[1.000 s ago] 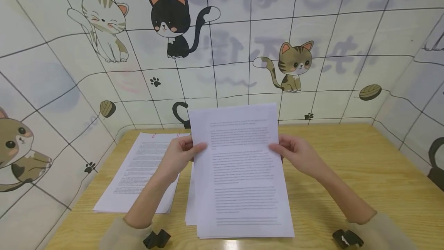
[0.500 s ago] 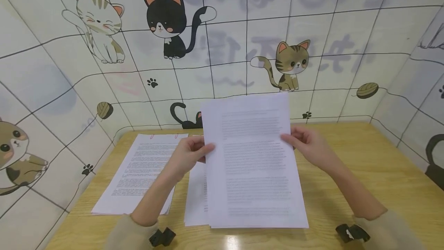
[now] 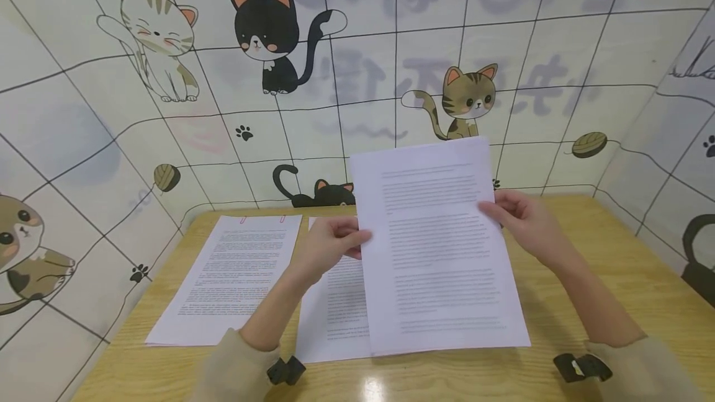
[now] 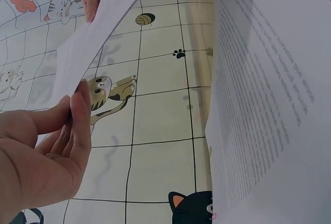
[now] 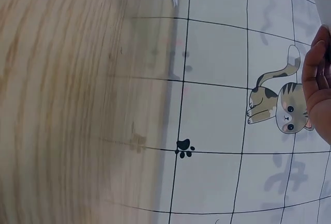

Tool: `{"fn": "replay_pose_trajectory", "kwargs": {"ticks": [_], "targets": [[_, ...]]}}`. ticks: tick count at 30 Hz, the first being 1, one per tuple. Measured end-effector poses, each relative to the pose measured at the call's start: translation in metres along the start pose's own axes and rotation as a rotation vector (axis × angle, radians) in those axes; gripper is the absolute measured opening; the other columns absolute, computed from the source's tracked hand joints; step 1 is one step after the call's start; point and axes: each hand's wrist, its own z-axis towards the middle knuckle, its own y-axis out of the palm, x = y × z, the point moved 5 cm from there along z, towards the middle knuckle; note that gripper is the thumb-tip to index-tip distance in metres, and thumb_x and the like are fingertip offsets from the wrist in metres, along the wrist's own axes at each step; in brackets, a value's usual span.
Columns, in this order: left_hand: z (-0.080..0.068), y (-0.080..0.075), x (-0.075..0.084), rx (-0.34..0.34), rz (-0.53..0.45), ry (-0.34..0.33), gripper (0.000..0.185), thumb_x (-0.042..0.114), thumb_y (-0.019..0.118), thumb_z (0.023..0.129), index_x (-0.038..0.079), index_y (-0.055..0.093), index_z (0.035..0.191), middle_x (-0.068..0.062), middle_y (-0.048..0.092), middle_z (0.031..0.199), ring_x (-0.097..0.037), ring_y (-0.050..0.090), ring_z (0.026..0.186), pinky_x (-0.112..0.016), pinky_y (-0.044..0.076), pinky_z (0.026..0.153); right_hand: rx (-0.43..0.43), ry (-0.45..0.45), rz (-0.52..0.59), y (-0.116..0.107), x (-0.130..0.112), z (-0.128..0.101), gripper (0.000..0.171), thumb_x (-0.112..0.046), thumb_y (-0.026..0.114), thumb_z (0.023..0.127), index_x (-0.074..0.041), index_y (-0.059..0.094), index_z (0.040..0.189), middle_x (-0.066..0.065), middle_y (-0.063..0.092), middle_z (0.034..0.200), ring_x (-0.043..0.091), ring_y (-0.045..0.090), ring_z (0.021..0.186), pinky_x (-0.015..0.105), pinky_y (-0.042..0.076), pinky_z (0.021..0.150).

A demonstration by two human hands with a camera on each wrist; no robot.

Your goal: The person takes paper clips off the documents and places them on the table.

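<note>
A sheaf of printed paper [image 3: 441, 247] is held up over the table, its top edge leaning away toward the wall. My left hand [image 3: 329, 250] pinches its left edge between thumb and fingers; the left wrist view shows the same pinch by the left hand [image 4: 51, 146]. On the opposite edge, somewhat higher, my right hand [image 3: 527, 225] grips the paper with the thumb in front. In the right wrist view only part of the right hand [image 5: 318, 79] shows, at the frame's edge. Below and left of the sheaf lies another printed sheet [image 3: 335, 321], partly covered by it.
A stack of printed pages [image 3: 223, 278] with two red paper clips [image 3: 282, 219] at its top edge lies on the left of the wooden table [image 3: 592, 265]. A cat-patterned wall covering [image 3: 368, 110] rises behind the table and on both sides.
Both hands have carried the sheaf to the right and upward. More of the printed sheet lying on the table beneath it has come into view. The clipped stack stays where it was.
</note>
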Motion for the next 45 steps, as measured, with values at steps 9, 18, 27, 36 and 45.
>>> {"fn": "replay_pose_trajectory", "kwargs": {"ticks": [9,18,27,36,45], "targets": [[0.018,0.024,0.005,0.023,-0.059,-0.019,0.016,0.005,0.072,0.093,-0.004,0.074,0.106,-0.012,0.075,0.090,-0.015,0.069,0.070,-0.032,0.059,0.071,0.048,0.052,-0.055,-0.025,0.011,0.004,0.031,-0.029,0.062,0.102,-0.001,0.064,0.115,-0.002,0.071,0.087,0.012,0.064,0.075,0.021,0.047,0.066],[0.038,0.051,0.001,0.022,-0.149,-0.025,0.016,0.001,0.072,0.092,-0.007,0.073,0.105,-0.010,0.074,0.088,-0.013,0.066,0.066,-0.030,0.059,0.070,0.096,0.116,-0.122,-0.045,0.025,0.002,0.040,-0.037,0.061,0.102,-0.002,0.063,0.122,-0.007,0.071,0.091,0.007,0.064,0.080,0.021,0.046,0.069],[0.056,0.070,-0.009,0.053,-0.177,-0.099,0.012,0.002,0.073,0.091,-0.006,0.074,0.101,-0.009,0.073,0.086,-0.012,0.065,0.063,-0.028,0.058,0.068,-0.004,0.155,-0.213,-0.057,0.042,-0.001,0.051,-0.033,0.057,0.104,0.002,0.050,0.140,0.021,0.068,0.110,0.004,0.061,0.082,0.019,0.046,0.069],[0.070,0.087,-0.015,0.066,-0.193,-0.155,0.012,0.003,0.074,0.091,-0.003,0.074,0.101,-0.007,0.073,0.085,-0.011,0.065,0.063,-0.029,0.059,0.070,-0.046,0.214,-0.254,-0.069,0.061,-0.006,0.057,-0.040,0.055,0.104,0.003,0.049,0.141,0.023,0.066,0.114,0.012,0.064,0.080,0.023,0.047,0.067],[0.082,0.108,-0.023,0.118,-0.229,-0.168,0.010,0.003,0.075,0.090,-0.004,0.073,0.097,-0.005,0.070,0.082,-0.011,0.063,0.061,-0.033,0.059,0.073,0.016,0.252,-0.299,-0.078,0.078,-0.005,0.052,-0.039,0.056,0.104,0.008,0.056,0.126,0.020,0.068,0.105,0.011,0.060,0.075,0.023,0.048,0.063]]}}
